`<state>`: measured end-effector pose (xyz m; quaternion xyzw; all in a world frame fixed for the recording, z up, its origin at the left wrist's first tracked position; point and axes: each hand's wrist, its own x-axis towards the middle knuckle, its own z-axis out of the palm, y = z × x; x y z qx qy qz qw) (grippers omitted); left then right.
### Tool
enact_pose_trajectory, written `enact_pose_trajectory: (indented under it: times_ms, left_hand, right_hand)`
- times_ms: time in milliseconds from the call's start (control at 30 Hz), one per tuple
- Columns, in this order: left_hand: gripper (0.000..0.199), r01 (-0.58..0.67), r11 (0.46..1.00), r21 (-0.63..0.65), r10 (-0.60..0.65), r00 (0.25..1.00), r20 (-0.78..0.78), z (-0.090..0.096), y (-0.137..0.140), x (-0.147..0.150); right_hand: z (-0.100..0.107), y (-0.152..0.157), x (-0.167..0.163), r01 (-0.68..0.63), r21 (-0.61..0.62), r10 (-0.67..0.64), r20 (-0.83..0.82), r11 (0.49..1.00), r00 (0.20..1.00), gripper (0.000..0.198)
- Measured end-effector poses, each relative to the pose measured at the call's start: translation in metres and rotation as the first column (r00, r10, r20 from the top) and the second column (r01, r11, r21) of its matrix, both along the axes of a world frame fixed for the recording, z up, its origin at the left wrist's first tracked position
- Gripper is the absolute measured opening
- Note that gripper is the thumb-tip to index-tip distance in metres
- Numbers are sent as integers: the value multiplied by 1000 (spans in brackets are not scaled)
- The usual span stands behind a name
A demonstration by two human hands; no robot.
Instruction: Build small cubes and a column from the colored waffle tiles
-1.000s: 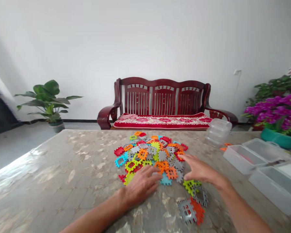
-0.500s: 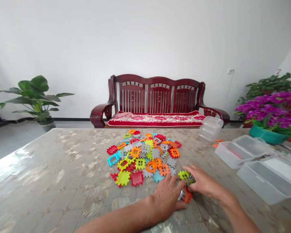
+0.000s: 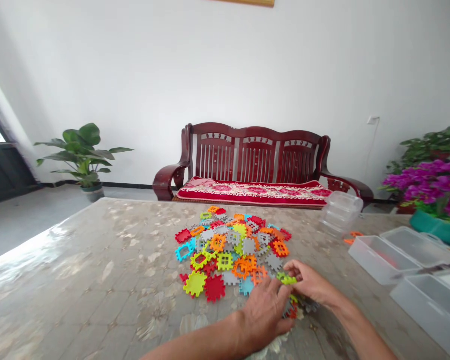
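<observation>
Many flat, toothed plastic building tiles in red, orange, lime, grey and blue lie in a pile (image 3: 225, 262) on the table. My right hand (image 3: 315, 285) pinches a lime-green tile (image 3: 286, 278) at the pile's near right edge. My left hand (image 3: 264, 310) curves over a small cluster of tiles, its thumb and forefinger around an orange-red tile (image 3: 293, 312) and a grey one beside it. That hand covers much of the cluster, so how the tiles join is hidden. A grey tile (image 3: 310, 305) shows beneath my right wrist.
Open clear plastic boxes (image 3: 375, 260) stand on the right of the patterned table (image 3: 97, 280), with a clear stacked container (image 3: 341, 212) behind. Loose orange tiles (image 3: 352, 237) lie beside them. Purple flowers in a teal pot (image 3: 435, 227) stand far right; a wooden bench (image 3: 253, 150) is beyond.
The view has swung left and up a little. My right hand has shifted the lime-green tile slightly away from the cluster under my left hand. My left hand stays over the cluster.
</observation>
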<state>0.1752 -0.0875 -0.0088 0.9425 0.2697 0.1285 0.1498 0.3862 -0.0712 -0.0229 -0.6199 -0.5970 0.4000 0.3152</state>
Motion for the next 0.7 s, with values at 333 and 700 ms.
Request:
enact_pose_trajectory:
  times_ms: [333, 700]
  left_hand:
    - [46, -113, 993, 40, 103, 974, 202, 9, 24, -15]
    - [37, -460, 870, 179, 398, 868, 297, 56, 123, -80]
  right_hand:
    - [63, 17, -41, -25, -113, 20, -46, 993, 999, 32]
    - [55, 69, -34, 289, 395, -262, -122, 872, 957, 56]
